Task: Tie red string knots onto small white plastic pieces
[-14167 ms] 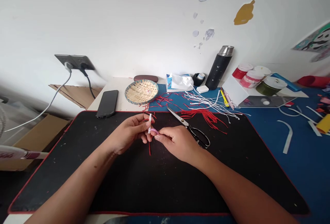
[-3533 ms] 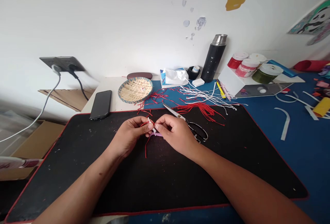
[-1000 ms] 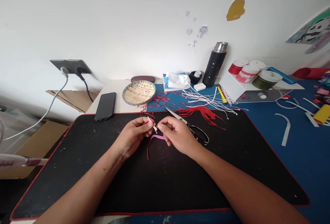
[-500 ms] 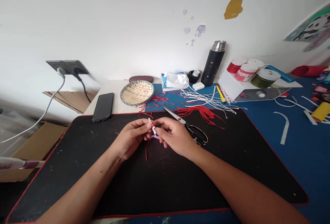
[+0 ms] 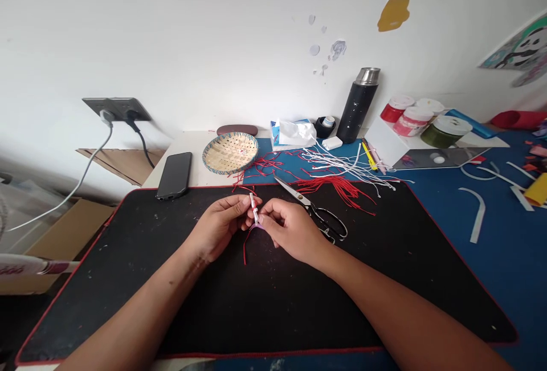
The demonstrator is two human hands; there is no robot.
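Observation:
My left hand (image 5: 224,224) pinches a small white stick-like piece (image 5: 255,211) between thumb and fingers above the black mat. A white knot and a bit of red show around its middle. My right hand (image 5: 293,227) has its thumb and forefinger closed at the lower end of the same piece. A narrow purple strip (image 5: 258,225) curves beneath it, partly hidden by the fingers. From there a red cord (image 5: 245,248) hangs down. Just behind my right hand lie scissors (image 5: 304,199) with black handles, blades pointing to the back left.
Bundles of red cords (image 5: 342,190) and white cords (image 5: 342,164) lie behind the scissors. Farther back are a woven basket (image 5: 228,153), a tissue box (image 5: 293,134) and a black flask (image 5: 358,106). A phone (image 5: 174,174) rests at the left, paint jars (image 5: 445,131) at the right.
The fingers of my right hand have shifted slightly down the white piece, so more of it and its knot shows. The whole view has moved a little.

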